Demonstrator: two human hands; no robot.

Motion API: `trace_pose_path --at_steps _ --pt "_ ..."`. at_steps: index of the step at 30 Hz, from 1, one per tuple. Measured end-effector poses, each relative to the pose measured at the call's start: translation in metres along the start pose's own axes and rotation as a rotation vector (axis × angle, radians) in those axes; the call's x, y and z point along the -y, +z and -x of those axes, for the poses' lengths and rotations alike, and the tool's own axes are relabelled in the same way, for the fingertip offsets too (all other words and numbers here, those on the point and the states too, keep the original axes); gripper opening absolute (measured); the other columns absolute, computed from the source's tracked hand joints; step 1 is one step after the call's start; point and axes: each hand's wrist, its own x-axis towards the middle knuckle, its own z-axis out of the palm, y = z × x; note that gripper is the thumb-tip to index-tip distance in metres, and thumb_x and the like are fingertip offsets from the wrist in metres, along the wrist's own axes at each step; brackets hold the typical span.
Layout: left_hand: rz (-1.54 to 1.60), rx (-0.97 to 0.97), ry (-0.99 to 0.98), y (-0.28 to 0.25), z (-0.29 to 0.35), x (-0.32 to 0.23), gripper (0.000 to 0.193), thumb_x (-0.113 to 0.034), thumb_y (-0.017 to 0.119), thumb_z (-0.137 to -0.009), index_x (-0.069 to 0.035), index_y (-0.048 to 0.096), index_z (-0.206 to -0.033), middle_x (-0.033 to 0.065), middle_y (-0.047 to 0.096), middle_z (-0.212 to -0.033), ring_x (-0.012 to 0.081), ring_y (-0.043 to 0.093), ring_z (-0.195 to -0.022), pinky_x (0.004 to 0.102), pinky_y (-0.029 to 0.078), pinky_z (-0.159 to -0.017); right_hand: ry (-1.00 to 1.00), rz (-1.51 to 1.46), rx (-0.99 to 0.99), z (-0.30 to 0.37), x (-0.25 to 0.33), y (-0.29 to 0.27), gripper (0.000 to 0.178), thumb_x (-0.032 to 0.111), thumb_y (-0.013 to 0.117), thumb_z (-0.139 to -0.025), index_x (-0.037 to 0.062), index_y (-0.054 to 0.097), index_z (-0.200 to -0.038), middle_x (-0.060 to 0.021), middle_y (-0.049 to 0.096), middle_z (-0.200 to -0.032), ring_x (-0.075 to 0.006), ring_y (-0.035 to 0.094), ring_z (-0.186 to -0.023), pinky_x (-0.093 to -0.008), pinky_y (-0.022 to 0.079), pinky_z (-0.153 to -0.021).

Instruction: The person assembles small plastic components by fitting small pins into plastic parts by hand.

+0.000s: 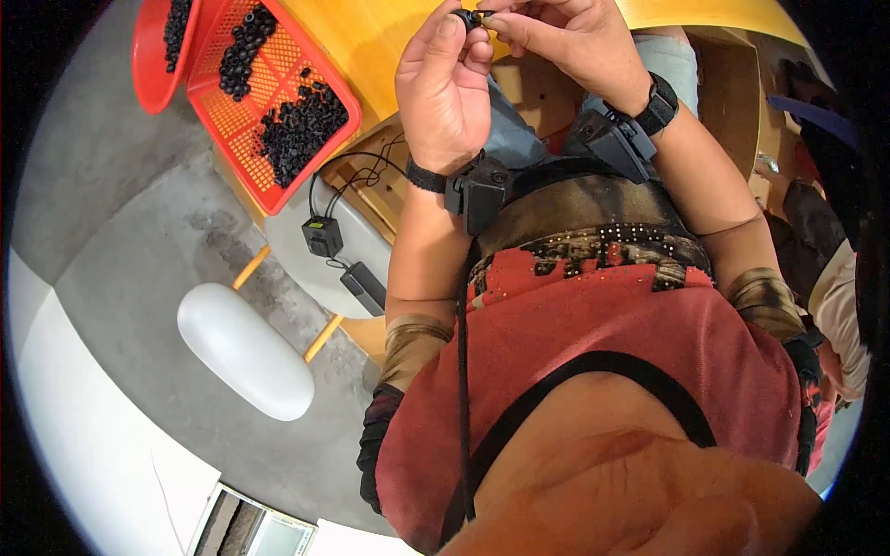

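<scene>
Both hands meet at the top of the head view, over the edge of a yellow table (389,46). A small black part (471,18), roundish and glossy, is pinched between the thumb and fingers of my left hand (447,88). From the other side, my right hand (584,46) closes its thumb and finger on the thin end of that part. Its exact kind is too small to make out. To the left, a red perforated basket (243,148) holds two heaps of small black parts, one of them rounder and larger.
A red bowl (146,79) with more small black parts stands beside the basket. Black boxes with cables (322,238) lie on a grey seat (292,246). A white padded stool or backrest (246,352) is at left. Cardboard (728,102) and another person's sleeve (839,296) appear at right.
</scene>
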Motion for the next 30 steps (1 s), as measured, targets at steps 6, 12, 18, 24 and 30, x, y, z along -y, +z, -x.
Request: trace_pose_path --at_steps 6,12,18,24,30 --pt "-0.043 0.008 0.018 -0.002 -0.001 0.0 0.025 -0.012 0.061 -0.105 0.001 0.068 -0.126 0.0075 0.073 -0.103 0.0153 0.067 -0.088 0.0255 0.056 -0.08 0.012 -0.011 0.037 -0.001 0.0 -0.001 0.014 -0.002 0.065 -0.099 -0.0041 0.067 -0.112 -0.008 0.073 -0.098 -0.0132 0.072 -0.088 -0.0268 0.061 -0.08" --pt "0.175 0.451 0.234 -0.018 -0.017 0.013 0.026 -0.008 0.065 -0.102 0.002 0.068 -0.126 0.0077 0.073 -0.104 0.0148 0.067 -0.087 0.0264 0.055 -0.079 0.034 -0.069 0.083 -0.003 0.002 0.0 0.012 -0.002 0.065 -0.099 -0.0043 0.067 -0.111 -0.0084 0.073 -0.097 -0.014 0.072 -0.089 -0.0285 0.061 -0.082" --pt "-0.208 0.008 0.139 -0.005 0.001 -0.004 0.025 -0.005 0.066 -0.101 0.004 0.068 -0.125 0.0078 0.073 -0.102 0.015 0.067 -0.087 0.0279 0.056 -0.081 0.017 -0.017 0.14 -0.006 0.007 0.0 0.01 0.0 0.068 -0.097 -0.0027 0.067 -0.107 -0.0073 0.072 -0.095 -0.0138 0.071 -0.088 -0.028 0.06 -0.079" --pt "-0.367 0.069 0.262 0.008 0.002 -0.009 0.017 -0.008 0.071 -0.098 -0.003 0.063 -0.113 0.0066 0.07 -0.098 0.0131 0.062 -0.084 0.0286 0.053 -0.076 -0.515 0.87 0.268 -0.022 0.033 -0.005 0.015 0.005 0.077 -0.089 -0.001 0.066 -0.098 -0.0075 0.07 -0.088 -0.0143 0.068 -0.081 -0.0293 0.054 -0.07" --pt "-0.21 0.096 0.258 0.006 0.0 -0.012 0.034 0.002 0.074 -0.092 -0.007 0.053 -0.117 0.01 0.07 -0.096 0.0152 0.066 -0.077 0.0291 0.057 -0.071 -0.066 0.433 0.445 -0.032 0.045 -0.011 0.011 0.001 0.076 -0.09 0.0017 0.066 -0.095 -0.0009 0.067 -0.087 -0.0089 0.063 -0.081 -0.0243 0.051 -0.07"
